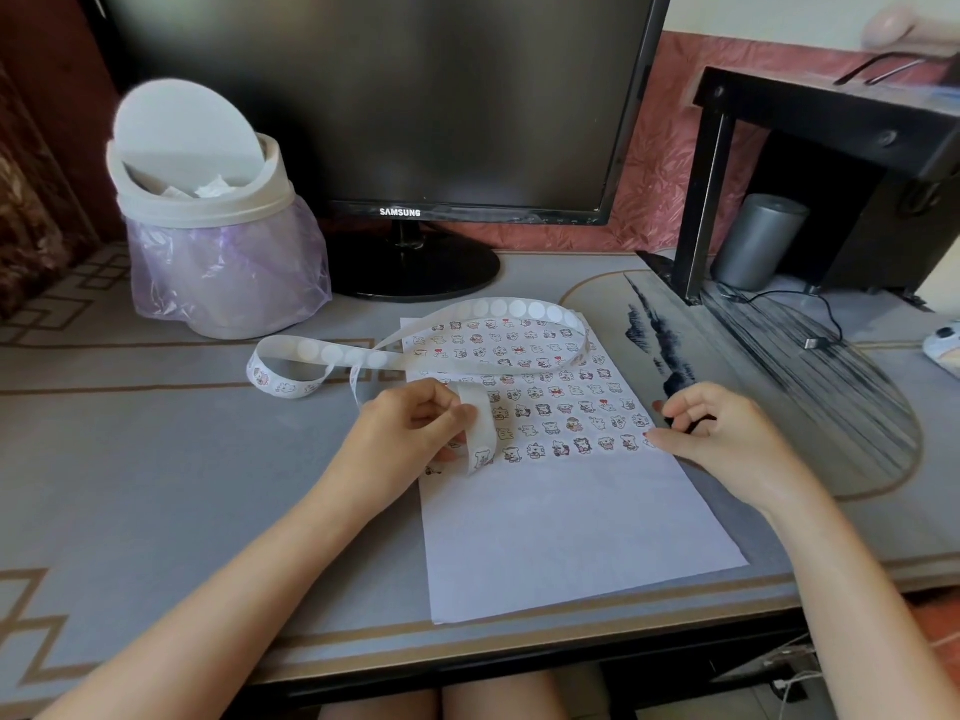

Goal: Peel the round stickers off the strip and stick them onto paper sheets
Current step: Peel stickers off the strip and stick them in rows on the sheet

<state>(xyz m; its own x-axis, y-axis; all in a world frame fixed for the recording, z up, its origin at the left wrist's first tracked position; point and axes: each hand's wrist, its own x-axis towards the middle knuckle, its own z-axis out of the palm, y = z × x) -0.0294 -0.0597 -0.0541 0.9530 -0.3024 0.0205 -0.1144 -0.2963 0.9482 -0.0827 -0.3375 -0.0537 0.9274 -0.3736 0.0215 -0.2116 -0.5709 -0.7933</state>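
While my left hand (410, 423) pinches the strip (498, 308) near its end, the rest loops over the top of the paper (550, 527) and onto the table (156, 459). My right hand (727, 433) holds nothing I can see; one fingertip presses the paper's right edge, by the last row of stickers (571, 445). I think the strip is light and floppy, so I would lift each sticker by its rim.

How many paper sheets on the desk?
1: the sheet lies on the desk before the monitor, left hand with the strip over its left edge, right hand at its right edge. More may be stacked underneath.
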